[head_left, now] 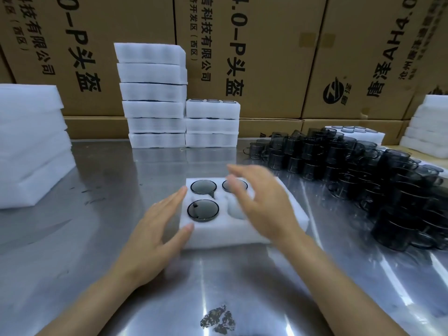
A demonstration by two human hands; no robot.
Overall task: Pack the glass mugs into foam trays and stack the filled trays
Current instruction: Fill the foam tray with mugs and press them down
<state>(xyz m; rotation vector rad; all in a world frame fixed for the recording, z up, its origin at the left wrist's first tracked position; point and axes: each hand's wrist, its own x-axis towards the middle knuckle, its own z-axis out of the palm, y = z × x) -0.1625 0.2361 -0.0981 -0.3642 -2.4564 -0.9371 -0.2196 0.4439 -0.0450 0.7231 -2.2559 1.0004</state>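
Filling is under way: the foam tray (242,232) on the desk (101,238) holds three glass mugs (203,211); left hand (155,229) rests flat against it, right hand (261,202) hovers spread and empty; next, probably fetch from the mug pile (358,161).

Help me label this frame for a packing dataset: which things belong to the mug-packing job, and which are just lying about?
Part of the job:
- foam tray being filled
- mugs in it
- loose glass mugs
- filled tray stacks
- empty foam pile
- left hand, right hand

Just lying about:
- cardboard boxes
- dark smudge on the table
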